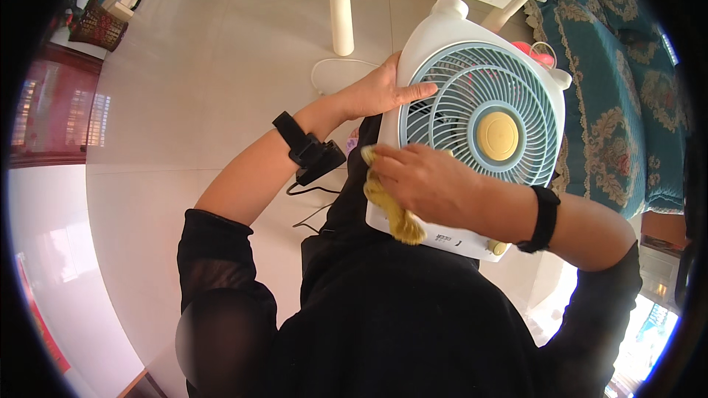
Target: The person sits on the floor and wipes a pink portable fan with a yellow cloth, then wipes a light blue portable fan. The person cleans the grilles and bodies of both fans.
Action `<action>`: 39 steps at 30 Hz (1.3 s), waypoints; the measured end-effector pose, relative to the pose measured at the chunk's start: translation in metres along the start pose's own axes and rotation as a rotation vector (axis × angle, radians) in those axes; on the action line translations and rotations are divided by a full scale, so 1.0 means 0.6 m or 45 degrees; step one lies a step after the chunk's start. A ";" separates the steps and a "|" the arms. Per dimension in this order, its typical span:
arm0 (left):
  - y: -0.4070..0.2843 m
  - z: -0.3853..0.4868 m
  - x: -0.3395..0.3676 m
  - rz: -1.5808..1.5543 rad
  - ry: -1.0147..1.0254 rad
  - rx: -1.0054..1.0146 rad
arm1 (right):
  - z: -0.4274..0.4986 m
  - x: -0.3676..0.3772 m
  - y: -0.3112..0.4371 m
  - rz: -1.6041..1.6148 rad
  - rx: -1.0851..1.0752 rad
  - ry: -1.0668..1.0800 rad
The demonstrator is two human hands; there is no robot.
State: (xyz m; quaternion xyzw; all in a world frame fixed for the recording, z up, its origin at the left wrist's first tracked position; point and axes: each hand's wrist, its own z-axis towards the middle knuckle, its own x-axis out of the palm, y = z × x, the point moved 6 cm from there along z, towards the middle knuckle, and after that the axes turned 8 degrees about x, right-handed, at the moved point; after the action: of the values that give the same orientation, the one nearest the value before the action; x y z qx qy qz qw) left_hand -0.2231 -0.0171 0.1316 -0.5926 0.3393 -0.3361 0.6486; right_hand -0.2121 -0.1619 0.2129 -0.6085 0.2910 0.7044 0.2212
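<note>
A white box fan [423, 27] with a pale blue-grey round grille and a yellow centre cap rests on my lap, tilted. My left hand [387, 87] grips its left edge, the thumb lying over the grille and the fingers hidden behind the casing. In my right hand [428, 177] is a bunched yellow cloth [394, 213]. It lies against the fan's lower left front, just below the grille. A yellow knob [496, 247] sits at the fan's bottom right corner, near my right wrist.
Beyond the fan stands a white table [340, 5] with plastic-wrapped items on top. Teal patterned sofa covers [600, 121] hang close on the right. A white cord [332, 61] and a dark cable [310, 190] lie over the tiled floor [221, 94]. A woven basket [99, 25] is at far left.
</note>
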 end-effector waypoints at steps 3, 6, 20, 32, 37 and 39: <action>0.000 0.000 0.000 0.018 0.012 0.092 | -0.043 0.006 0.011 0.077 0.029 0.115; -0.006 -0.003 0.002 -0.039 0.048 0.137 | -0.081 0.013 0.019 0.367 0.121 0.279; -0.017 -0.032 0.015 -0.111 -0.173 -0.019 | -0.259 -0.170 -0.159 0.645 1.086 -0.437; -0.005 -0.038 0.027 -0.335 -0.398 -0.011 | -0.073 -0.157 -0.233 0.412 0.479 -0.246; -0.010 -0.045 0.027 -0.502 -0.420 -0.026 | -0.044 -0.121 -0.244 0.433 0.397 -0.031; -0.012 -0.048 0.027 -0.504 -0.459 0.012 | -0.067 -0.123 -0.249 0.400 0.471 -0.029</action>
State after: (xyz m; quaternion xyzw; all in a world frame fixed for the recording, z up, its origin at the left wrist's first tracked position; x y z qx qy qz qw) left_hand -0.2387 -0.0469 0.1362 -0.6947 0.0943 -0.3471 0.6229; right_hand -0.0714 -0.0765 0.2609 -0.4971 0.5035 0.6716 0.2198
